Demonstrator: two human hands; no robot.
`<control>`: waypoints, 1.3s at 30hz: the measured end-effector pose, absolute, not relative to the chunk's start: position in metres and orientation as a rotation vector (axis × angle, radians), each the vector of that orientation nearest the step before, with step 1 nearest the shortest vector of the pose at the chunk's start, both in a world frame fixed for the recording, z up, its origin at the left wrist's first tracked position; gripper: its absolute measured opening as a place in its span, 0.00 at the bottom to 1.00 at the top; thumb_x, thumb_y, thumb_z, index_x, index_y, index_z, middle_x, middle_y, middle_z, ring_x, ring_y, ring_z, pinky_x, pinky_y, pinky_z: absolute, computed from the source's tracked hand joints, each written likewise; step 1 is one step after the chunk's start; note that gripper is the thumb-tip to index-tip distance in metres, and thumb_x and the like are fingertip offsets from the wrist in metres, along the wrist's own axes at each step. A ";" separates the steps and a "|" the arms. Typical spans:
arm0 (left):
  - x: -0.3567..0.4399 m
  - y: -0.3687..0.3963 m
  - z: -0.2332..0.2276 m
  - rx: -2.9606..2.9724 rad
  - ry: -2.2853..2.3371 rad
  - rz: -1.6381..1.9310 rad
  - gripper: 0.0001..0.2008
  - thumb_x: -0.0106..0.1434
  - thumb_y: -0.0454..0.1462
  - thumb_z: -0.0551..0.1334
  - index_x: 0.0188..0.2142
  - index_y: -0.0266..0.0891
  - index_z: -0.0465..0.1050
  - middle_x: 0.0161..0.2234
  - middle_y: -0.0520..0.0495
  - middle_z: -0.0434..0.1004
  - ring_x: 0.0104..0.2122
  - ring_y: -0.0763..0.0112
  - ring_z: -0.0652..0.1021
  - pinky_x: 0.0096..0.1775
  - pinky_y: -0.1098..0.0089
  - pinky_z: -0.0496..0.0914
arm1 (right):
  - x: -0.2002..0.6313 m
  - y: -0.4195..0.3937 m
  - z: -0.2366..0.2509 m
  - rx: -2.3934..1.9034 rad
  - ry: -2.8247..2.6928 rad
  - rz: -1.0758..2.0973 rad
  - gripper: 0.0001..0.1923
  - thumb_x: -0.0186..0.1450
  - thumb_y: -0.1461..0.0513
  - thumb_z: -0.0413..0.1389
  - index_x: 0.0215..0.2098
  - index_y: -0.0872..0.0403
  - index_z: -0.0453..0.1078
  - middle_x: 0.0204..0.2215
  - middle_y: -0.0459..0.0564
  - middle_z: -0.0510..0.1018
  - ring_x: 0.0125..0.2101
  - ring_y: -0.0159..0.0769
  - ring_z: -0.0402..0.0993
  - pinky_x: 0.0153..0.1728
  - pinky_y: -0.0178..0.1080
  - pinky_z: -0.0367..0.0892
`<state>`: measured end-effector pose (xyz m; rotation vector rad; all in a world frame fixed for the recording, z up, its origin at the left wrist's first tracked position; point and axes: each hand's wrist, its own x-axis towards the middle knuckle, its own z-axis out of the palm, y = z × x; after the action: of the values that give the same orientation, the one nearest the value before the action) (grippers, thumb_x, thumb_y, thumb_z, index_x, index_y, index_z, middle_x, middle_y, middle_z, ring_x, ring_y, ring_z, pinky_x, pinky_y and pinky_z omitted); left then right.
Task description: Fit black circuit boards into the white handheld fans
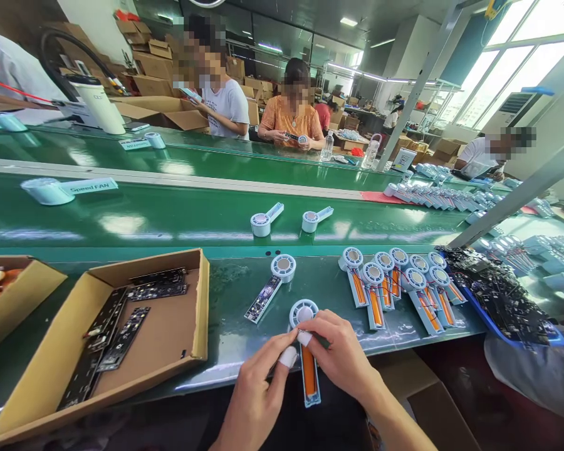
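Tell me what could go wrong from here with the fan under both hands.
The fan's handle seems to reach past the bench's near edge, so it might tip off if let go. The left hand and right hand meet over it and hide the spot they work on, so a slip could go unseen. The blue tray is heaped with black parts by the edge; a knock might spill some.

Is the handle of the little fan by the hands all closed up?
No, the handle of the light blue fan is open, showing an orange piece inside.
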<state>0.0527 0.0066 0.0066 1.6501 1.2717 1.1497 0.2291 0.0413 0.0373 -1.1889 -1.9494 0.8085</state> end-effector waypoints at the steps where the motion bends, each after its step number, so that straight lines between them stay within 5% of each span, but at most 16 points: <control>1: 0.057 0.002 0.008 1.611 1.274 1.145 0.19 0.70 0.43 0.56 0.54 0.46 0.79 0.52 0.43 0.82 0.49 0.56 0.82 0.52 0.63 0.76 | 0.231 0.038 0.040 -1.232 -1.909 0.911 0.10 0.71 0.62 0.54 0.41 0.52 0.79 0.31 0.49 0.79 0.32 0.36 0.74 0.35 0.36 0.67; 7: 0.071 -0.028 0.011 1.361 1.308 1.157 0.22 0.71 0.47 0.50 0.56 0.51 0.76 0.57 0.47 0.79 0.59 0.55 0.75 0.60 0.59 0.68 | 0.243 0.025 0.041 -1.271 -1.451 1.466 0.15 0.65 0.56 0.61 0.47 0.54 0.74 0.31 0.47 0.77 0.29 0.33 0.72 0.32 0.35 0.68; 14: 0.077 0.012 -0.007 1.287 1.313 0.969 0.19 0.57 0.45 0.67 0.45 0.40 0.76 0.39 0.42 0.82 0.33 0.58 0.80 0.38 0.62 0.75 | 0.238 0.029 0.028 -1.006 -1.125 1.672 0.07 0.59 0.59 0.59 0.33 0.55 0.69 0.21 0.40 0.68 0.18 0.25 0.59 0.21 0.30 0.59; 17: 0.078 0.025 -0.001 1.146 1.059 0.845 0.17 0.54 0.45 0.70 0.40 0.39 0.78 0.36 0.43 0.83 0.33 0.59 0.81 0.38 0.63 0.74 | 0.240 0.026 0.031 -0.958 -1.296 1.684 0.07 0.60 0.59 0.59 0.32 0.55 0.70 0.21 0.41 0.68 0.20 0.25 0.59 0.22 0.30 0.58; 23: 0.079 0.028 0.010 0.743 0.776 0.873 0.20 0.47 0.43 0.77 0.37 0.40 0.77 0.35 0.45 0.83 0.41 0.55 0.81 0.45 0.62 0.73 | 0.243 0.025 0.052 -0.973 -1.705 1.356 0.06 0.61 0.62 0.60 0.36 0.54 0.73 0.28 0.45 0.74 0.27 0.30 0.65 0.30 0.33 0.63; 30: 0.081 0.023 0.005 0.797 1.024 1.106 0.23 0.60 0.53 0.67 0.45 0.41 0.68 0.32 0.50 0.80 0.29 0.67 0.78 0.36 0.66 0.71 | 0.253 0.041 0.046 -1.251 -1.626 1.123 0.17 0.63 0.63 0.58 0.51 0.52 0.67 0.33 0.45 0.74 0.32 0.33 0.71 0.34 0.34 0.66; 36: 0.078 0.027 0.003 0.930 1.184 1.191 0.22 0.61 0.51 0.64 0.47 0.41 0.66 0.36 0.49 0.79 0.32 0.65 0.78 0.37 0.65 0.72 | 0.250 0.035 0.055 -1.536 -2.225 0.480 0.09 0.70 0.66 0.48 0.37 0.52 0.69 0.30 0.49 0.77 0.29 0.36 0.72 0.29 0.35 0.57; 39: 0.078 0.029 0.003 0.946 1.200 1.204 0.19 0.61 0.47 0.64 0.47 0.41 0.66 0.36 0.49 0.78 0.34 0.65 0.78 0.39 0.65 0.72 | 0.247 0.027 0.070 -1.386 -2.578 0.533 0.07 0.70 0.61 0.54 0.34 0.52 0.69 0.26 0.46 0.76 0.23 0.33 0.70 0.25 0.35 0.51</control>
<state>0.0776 0.0291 0.0032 0.9459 1.1996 1.2043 0.2472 0.0268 0.0696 -1.3858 -2.5778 0.5326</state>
